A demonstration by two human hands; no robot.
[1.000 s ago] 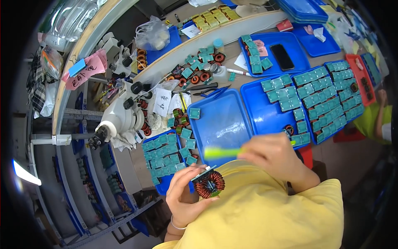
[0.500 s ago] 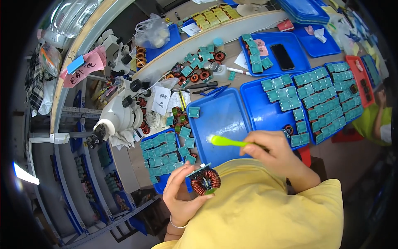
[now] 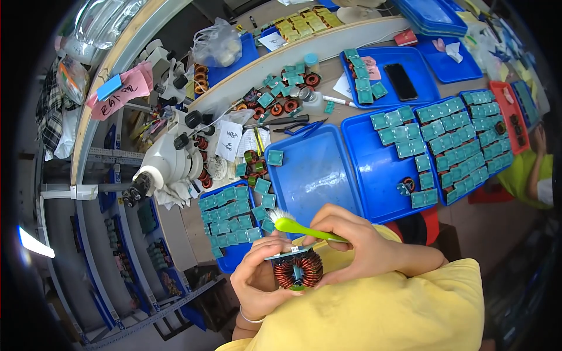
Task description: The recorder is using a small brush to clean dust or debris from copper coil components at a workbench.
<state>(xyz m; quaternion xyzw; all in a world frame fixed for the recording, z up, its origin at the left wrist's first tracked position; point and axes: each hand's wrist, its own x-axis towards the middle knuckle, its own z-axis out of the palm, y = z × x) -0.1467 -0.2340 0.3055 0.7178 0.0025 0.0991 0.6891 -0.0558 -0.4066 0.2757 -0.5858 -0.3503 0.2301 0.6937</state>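
Close to my body, my left hand (image 3: pixel 254 281) grips a toroidal coil (image 3: pixel 297 270) of copper-red wire by its edges. A small green circuit board sits on the coil's top side, and a bit of green shows at its bottom. From the right comes my right hand (image 3: pixel 357 240), its fingers closed on the handle of a lime-green brush (image 3: pixel 307 230). The white bristles point left, just above my left fingertips. My right thumb is by the coil's right side; whether it touches cannot be made out. An unfilled blue tray (image 3: pixel 313 175) lies beyond both hands.
Left of it stands a blue tray (image 3: pixel 255 246) of green-topped parts; more such trays (image 3: pixel 374 181) are on the right. Loose coils (image 3: pixel 291 106), pliers (image 3: pixel 304 127) and a white microscope (image 3: pixel 167 158) are farther back. Another person's arm (image 3: pixel 537 167) shows at far right.
My right hand has come left and down with the brush, up to the coil. The coil has turned in my left hand and moved slightly right.
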